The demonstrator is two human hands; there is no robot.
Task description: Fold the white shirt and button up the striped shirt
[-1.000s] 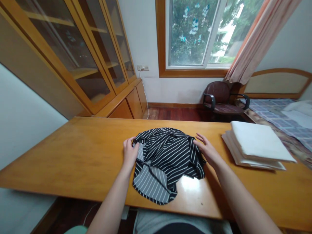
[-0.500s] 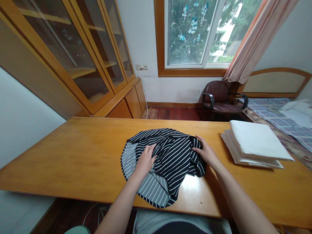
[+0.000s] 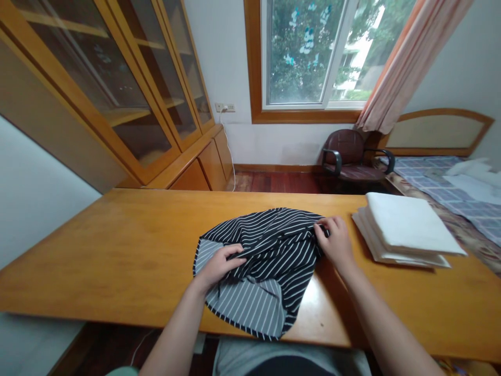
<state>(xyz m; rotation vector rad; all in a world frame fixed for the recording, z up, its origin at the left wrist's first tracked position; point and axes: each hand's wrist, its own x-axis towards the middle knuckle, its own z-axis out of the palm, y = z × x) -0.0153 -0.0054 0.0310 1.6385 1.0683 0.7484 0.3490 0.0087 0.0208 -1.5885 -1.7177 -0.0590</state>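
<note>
A black garment with white stripes (image 3: 299, 266) lies crumpled on the wooden table (image 3: 97, 250), and its paler grey inside shows along the near left. Its exact kind cannot be made out among the folds. My left hand (image 3: 219, 266) is closed on a fold at the garment's left part, thumb and fingers on either side of the cloth. At the right end, my right hand (image 3: 335, 241) pinches the fabric between thumb and fingers, the edge slightly gathered there. Some of the cloth under both hands is hidden.
A stack of white folded sheets or padding (image 3: 410, 224) sits on the table to the right. Beyond the table stand a brown armchair (image 3: 346, 156), a bed (image 3: 422, 183) and a glass-door cabinet (image 3: 168, 141). A white cord (image 3: 230, 151) hangs from the wall socket.
My left hand has moved left and slightly down, closing on the cloth. My right hand has shifted right and now pinches the right end. The garment is spread wider, its bunched right side drawn out.
</note>
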